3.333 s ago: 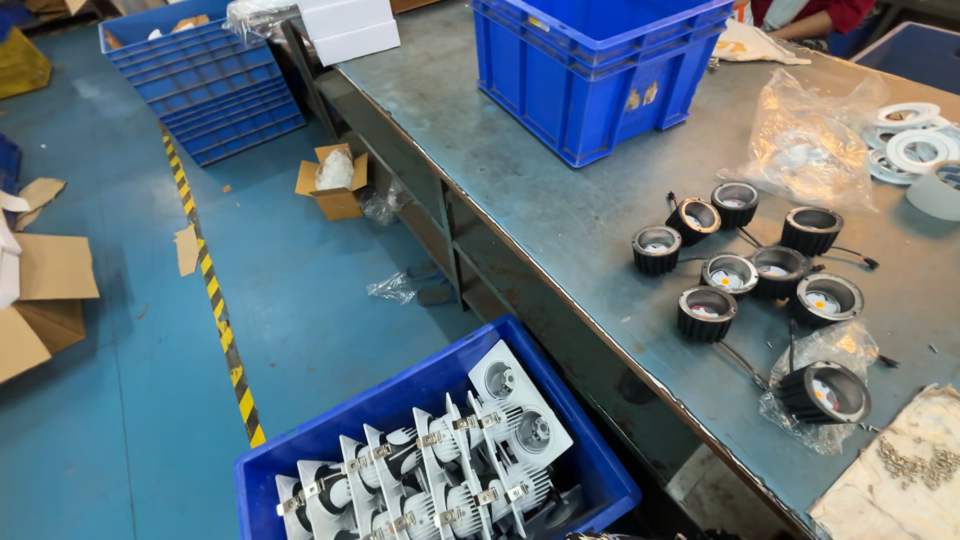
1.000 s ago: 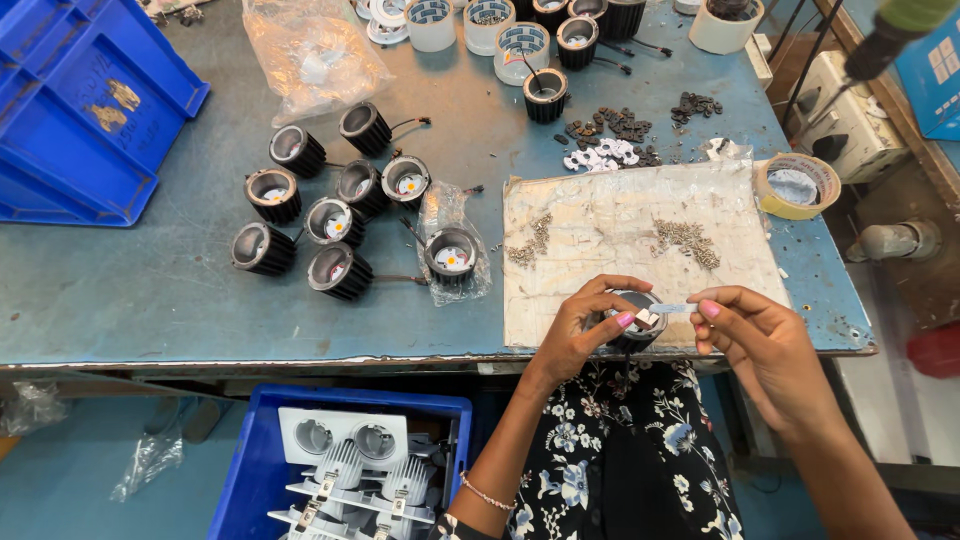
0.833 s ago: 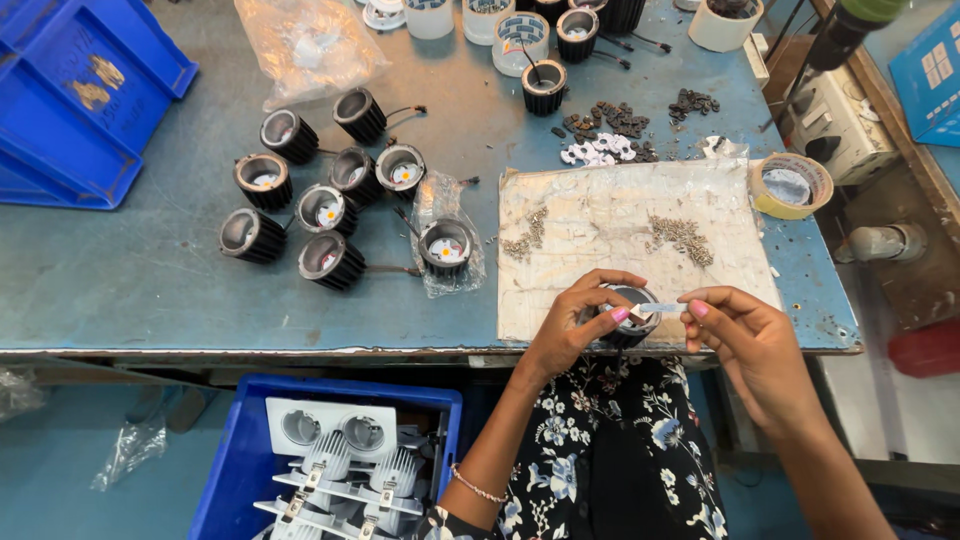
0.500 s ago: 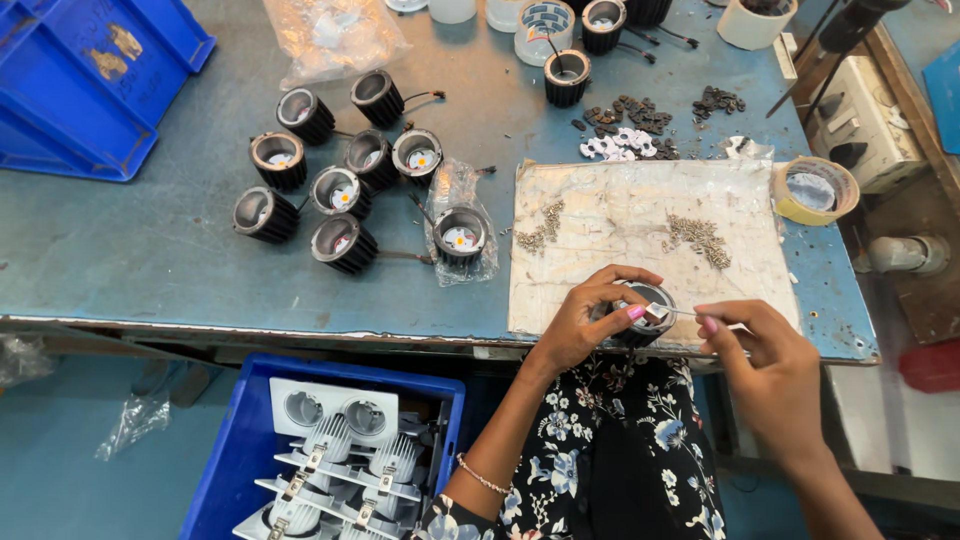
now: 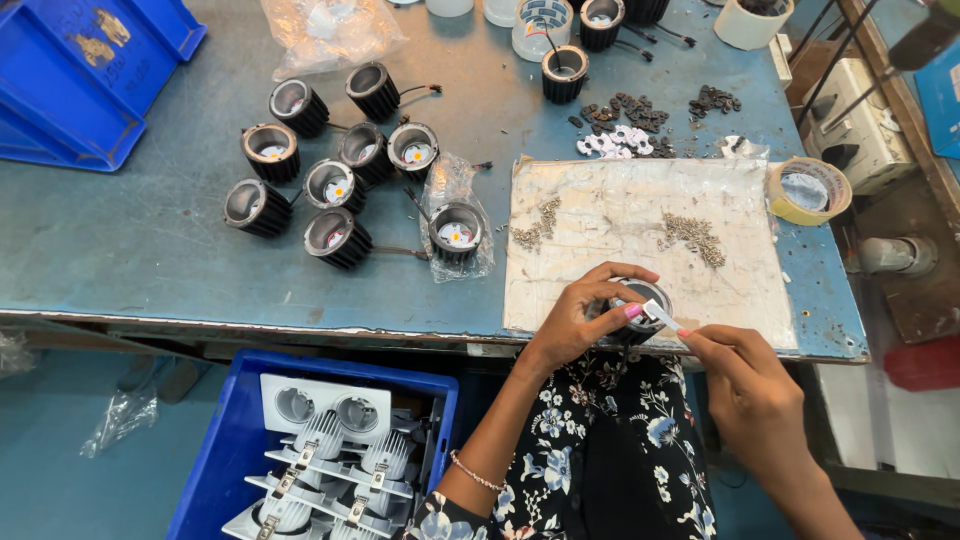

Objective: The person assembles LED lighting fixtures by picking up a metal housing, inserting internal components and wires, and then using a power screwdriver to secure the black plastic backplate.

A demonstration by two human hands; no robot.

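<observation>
My left hand point(image 5: 578, 318) grips a small round black lamp housing point(image 5: 641, 302) at the near edge of a white work mat point(image 5: 640, 235). My right hand point(image 5: 745, 385) pinches a thin white tool point(image 5: 661, 315), whose tip touches the housing's rim. Two small heaps of screws point(image 5: 695, 233) lie on the mat beyond the hands. Most of the housing is hidden by my fingers.
Several black finned housings point(image 5: 338, 238) sit left of the mat, one in a clear bag point(image 5: 455, 222). A tape roll point(image 5: 806, 190) rests at the right edge. A blue crate of white fittings point(image 5: 330, 450) stands below the bench. Blue bins point(image 5: 85, 80) are at far left.
The camera view swung from the floor crate to the bench. Over the last second both hands stay on the housing, with the right hand drawing slightly nearer and lower.
</observation>
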